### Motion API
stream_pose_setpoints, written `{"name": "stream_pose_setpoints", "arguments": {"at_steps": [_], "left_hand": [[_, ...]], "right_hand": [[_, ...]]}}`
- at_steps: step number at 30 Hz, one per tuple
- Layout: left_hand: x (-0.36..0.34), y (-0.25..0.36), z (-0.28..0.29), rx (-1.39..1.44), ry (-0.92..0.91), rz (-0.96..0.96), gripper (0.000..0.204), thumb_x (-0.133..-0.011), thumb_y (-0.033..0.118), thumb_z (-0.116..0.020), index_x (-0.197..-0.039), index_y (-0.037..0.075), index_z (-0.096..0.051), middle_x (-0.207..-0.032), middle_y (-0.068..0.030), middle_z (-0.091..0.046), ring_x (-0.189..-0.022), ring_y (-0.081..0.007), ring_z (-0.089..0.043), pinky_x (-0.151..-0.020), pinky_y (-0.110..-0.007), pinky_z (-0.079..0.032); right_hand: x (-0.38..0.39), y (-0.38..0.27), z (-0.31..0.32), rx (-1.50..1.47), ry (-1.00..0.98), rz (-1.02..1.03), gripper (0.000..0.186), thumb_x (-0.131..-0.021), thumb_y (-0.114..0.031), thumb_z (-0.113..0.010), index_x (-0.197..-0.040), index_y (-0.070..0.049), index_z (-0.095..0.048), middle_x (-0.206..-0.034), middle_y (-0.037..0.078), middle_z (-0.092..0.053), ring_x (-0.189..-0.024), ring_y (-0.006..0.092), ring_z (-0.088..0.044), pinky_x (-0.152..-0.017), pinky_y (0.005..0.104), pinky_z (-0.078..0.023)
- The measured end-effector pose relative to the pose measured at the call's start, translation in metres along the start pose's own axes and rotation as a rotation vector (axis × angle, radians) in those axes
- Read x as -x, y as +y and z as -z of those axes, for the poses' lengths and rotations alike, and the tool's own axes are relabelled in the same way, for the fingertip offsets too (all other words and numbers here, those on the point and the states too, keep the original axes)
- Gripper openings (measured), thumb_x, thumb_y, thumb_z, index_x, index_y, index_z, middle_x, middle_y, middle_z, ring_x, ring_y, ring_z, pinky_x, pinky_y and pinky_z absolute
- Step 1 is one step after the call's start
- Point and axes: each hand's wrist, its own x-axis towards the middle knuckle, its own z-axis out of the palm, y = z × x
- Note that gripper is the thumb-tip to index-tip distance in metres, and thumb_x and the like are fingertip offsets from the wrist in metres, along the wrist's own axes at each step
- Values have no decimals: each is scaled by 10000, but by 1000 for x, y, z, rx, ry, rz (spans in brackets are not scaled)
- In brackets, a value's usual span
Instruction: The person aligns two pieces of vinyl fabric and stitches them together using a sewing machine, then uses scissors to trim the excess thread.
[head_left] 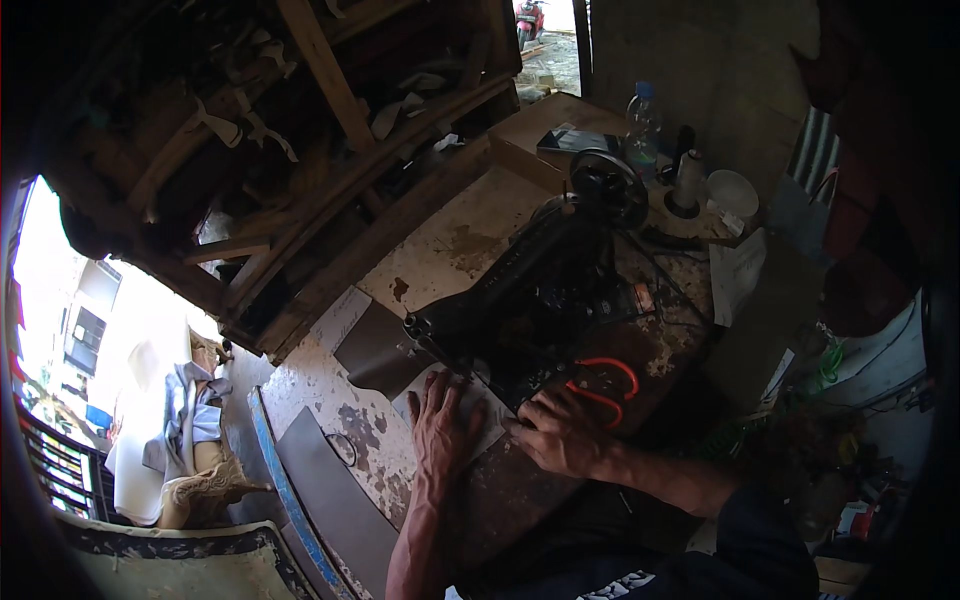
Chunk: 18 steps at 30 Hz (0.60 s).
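A black sewing machine [510, 270] stands tilted across my view on a worn, paint-flaked table [470, 225]. My left hand [442, 418] lies flat beside its needle end, fingers stretched over a pale piece of material [490, 412]. A grey-brown sheet [375, 350] reaches from there past the machine's head. To the right, my right hand [560, 432] is closed, its fingers curled at the edge of the machine's base by the pale piece. Whatever its fingertips hold is hidden. Scissors with orange-red handles [612, 385] lie just beyond that hand.
A blue-capped bottle [643, 125], a phone [578, 140] and a thread cone [688, 183] stand or lie at the far end. Another grey sheet [325, 490] rests by a blue-edged strip [290, 500] at left. A wooden rack [330, 70] rises behind the table.
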Motion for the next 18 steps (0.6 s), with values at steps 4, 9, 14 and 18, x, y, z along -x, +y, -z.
{"name": "stream_pose_setpoints", "arguments": {"at_steps": [4,9,14,18], "left_hand": [[-3,-9,1,9,0,9,465,-914,324,-735,-1291,69,-639,-1459,-182,-546,-1451,-386,-427,-1185,-637,-292],[-12,-10,3,18,12,18,458,-918,350,-715,-1289,90,-648,-1409,-173,-578,-1395,-360,-484,-1195,-621,-288],[-16,-21,2,16,55,-12,437,-909,340,-723,-1254,77,-668,-1327,-168,-626,-1327,-361,-542,-1192,-612,-300],[-17,-26,3,-30,116,-70,390,-898,320,-734,-1194,68,-700,-1246,-158,-665,-1274,-358,-582,-1193,-604,-309]], "right_hand": [[-10,-2,0,4,9,0,298,-880,-218,-774,-1160,-117,-768,-946,18,-625,-939,202,-586,-875,387,-484],[-17,2,-3,5,21,-7,296,-868,-212,-782,-1150,-123,-774,-902,18,-608,-894,205,-582,-785,377,-504],[-23,3,-11,18,25,-19,285,-869,-207,-777,-1146,-137,-777,-882,17,-594,-879,213,-583,-736,381,-512],[-26,3,-20,25,31,-34,283,-876,-204,-766,-1154,-153,-773,-865,23,-578,-873,226,-583,-730,389,-521]]}}
